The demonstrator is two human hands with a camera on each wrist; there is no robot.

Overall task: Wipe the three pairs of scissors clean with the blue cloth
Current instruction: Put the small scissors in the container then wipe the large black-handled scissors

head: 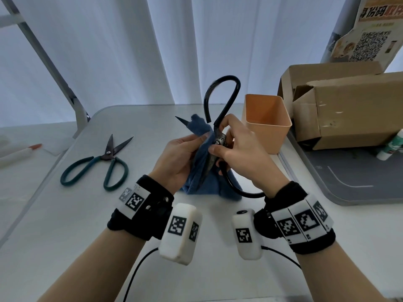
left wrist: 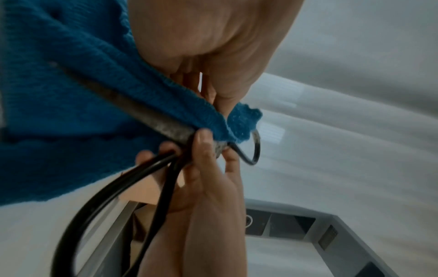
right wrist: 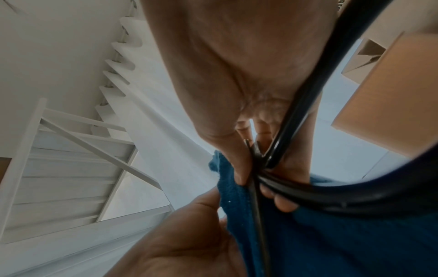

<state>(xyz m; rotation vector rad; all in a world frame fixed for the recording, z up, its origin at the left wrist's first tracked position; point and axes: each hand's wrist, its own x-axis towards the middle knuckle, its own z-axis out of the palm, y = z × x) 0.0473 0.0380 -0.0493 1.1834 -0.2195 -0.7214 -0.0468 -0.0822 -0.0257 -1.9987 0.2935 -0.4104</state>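
From the head view, the left hand (head: 178, 158) grips the blue cloth (head: 207, 184), folded against a blade of the black scissors (head: 220, 140), which are held open above the middle of the table (head: 65, 225). The right hand (head: 242, 158) pinches these scissors at the pivot, one handle loop rising behind the hands, the other curving down toward the right wrist; a blade tip pokes out past the cloth's far corner. The green scissors (head: 102, 164) lie partly open near the table's left edge. An orange cup (head: 268, 125) stands near the right edge, cardboard boxes (head: 340, 110) beyond it. In the left wrist view, the left hand (left wrist: 208, 43) holds the cloth (left wrist: 71, 78) wrapped over the blade (left wrist: 132, 110) while the right fingers (left wrist: 203, 150) clamp the pivot. In the right wrist view, the right hand (right wrist: 225, 61) closes on the black loops (right wrist: 305, 105), and the left hand (right wrist: 180, 243) holds the cloth (right wrist: 331, 234).
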